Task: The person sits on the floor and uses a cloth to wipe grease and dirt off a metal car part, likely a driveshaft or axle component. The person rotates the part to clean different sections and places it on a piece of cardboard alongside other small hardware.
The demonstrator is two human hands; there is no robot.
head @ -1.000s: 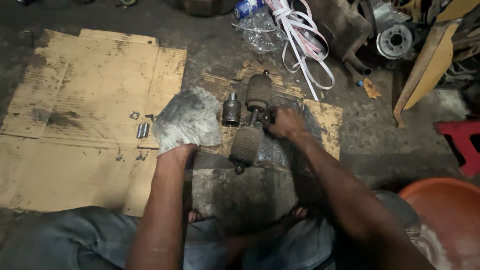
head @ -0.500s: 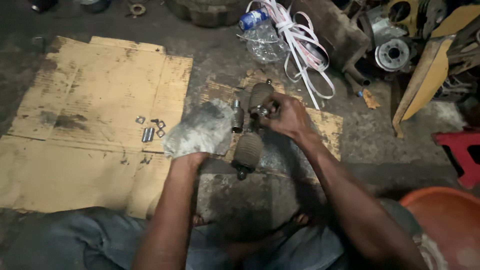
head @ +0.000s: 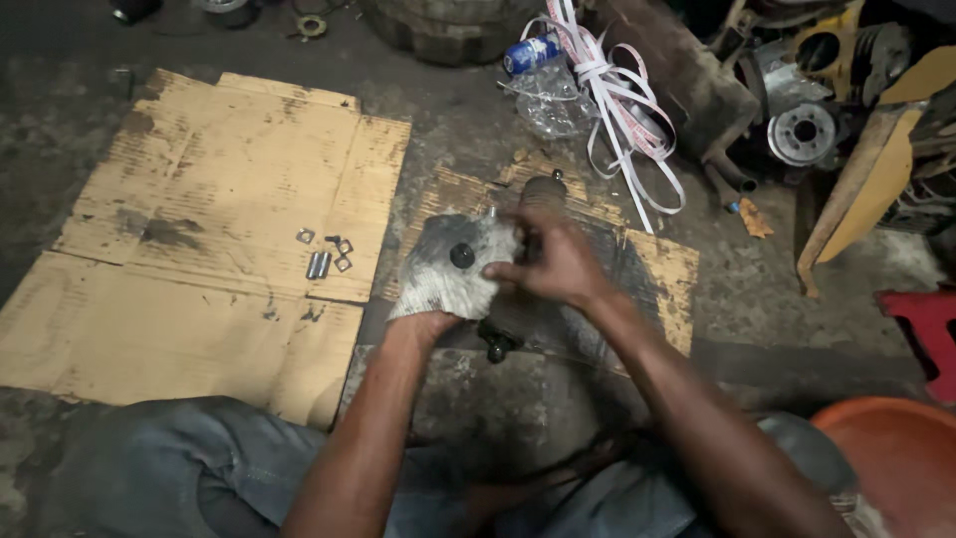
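My left hand (head: 438, 299) has its grip closed on a grey rag (head: 453, 264) wrapped round a small dark metal part (head: 462, 255). My right hand (head: 558, 267) pinches the rag's edge, above the cardboard (head: 229, 189) on the floor.

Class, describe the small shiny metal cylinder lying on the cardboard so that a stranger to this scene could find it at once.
Start at the big cardboard sheet on the floor, left of the hands. Near its right edge lies a cluster of small metal bits. The metal cylinder is the lowest-left piece there: a short, rounded tube, where its neighbours are flat and smaller.
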